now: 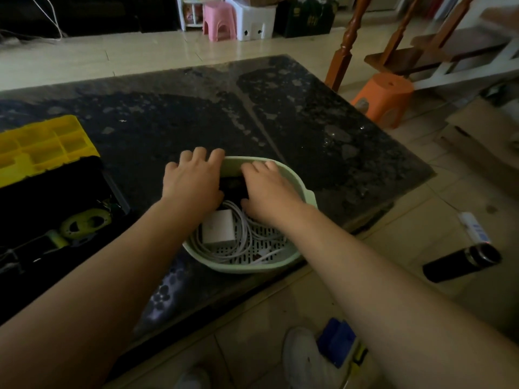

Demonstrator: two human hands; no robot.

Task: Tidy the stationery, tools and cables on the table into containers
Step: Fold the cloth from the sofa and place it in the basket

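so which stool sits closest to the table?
The orange stool, just off the table's right corner; the pink and white ones stand far back.

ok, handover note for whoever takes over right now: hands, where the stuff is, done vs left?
Left hand: over the far-left rim of the green basket; grip unclear.
Right hand: inside the basket, on a dark item; grip unclear.
Basket holds a white charger and a coiled white cable.
Toolbox sits open at left, with tools inside.
Done: table top shows no loose items.
Left: settle the dark item, close the toolbox.
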